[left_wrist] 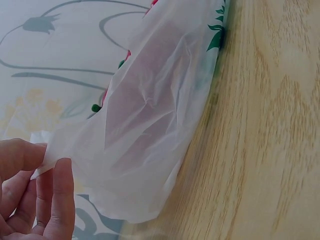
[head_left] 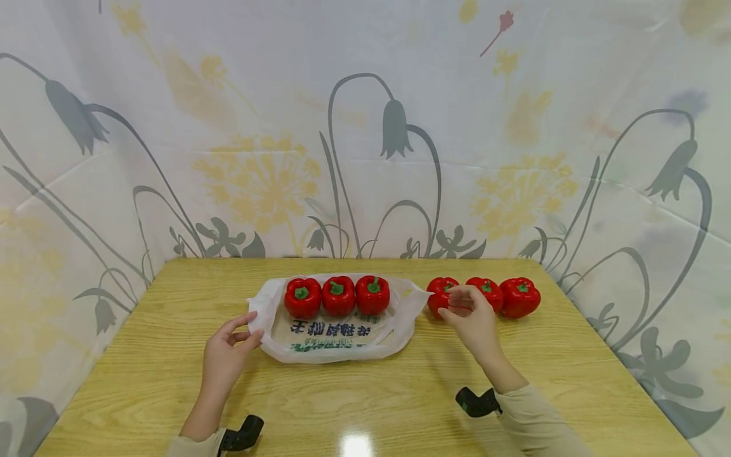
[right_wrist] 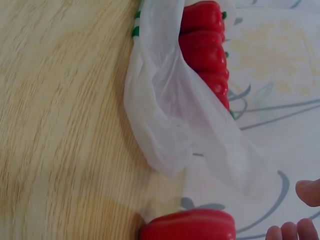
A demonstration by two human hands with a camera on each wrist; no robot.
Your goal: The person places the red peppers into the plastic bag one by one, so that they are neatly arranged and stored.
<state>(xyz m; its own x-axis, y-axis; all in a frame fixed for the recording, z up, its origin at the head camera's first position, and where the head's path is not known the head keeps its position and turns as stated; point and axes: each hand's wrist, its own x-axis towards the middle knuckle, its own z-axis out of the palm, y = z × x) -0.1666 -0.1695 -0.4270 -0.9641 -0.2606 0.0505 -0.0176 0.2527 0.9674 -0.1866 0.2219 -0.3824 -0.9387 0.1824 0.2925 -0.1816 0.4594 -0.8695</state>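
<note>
A white plastic bag [head_left: 400, 327] with printed lettering lies spread open on the table. Three red bell peppers stand in a row inside it, the leftmost pepper [head_left: 303, 298] nearest the left hand. My left hand [head_left: 227, 349] pinches the bag's left edge between thumb and fingers; in the left wrist view the pinched plastic [left_wrist: 75, 145] is pulled taut. Right of the bag, my right hand [head_left: 475, 320] is in front of another row of three red peppers, partly covering the left pepper [head_left: 440, 289] and the middle pepper [head_left: 488, 292]. Its thumb and fingers [right_wrist: 287, 232] are apart, holding nothing.
The rightmost pepper [head_left: 520, 298] ends the outer row. A light wooden table [head_left: 342, 403] lies under everything, with a flower-printed curtain [head_left: 365, 171] along its back and sides. Black wrist mounts [head_left: 476, 403] sit at both sleeves.
</note>
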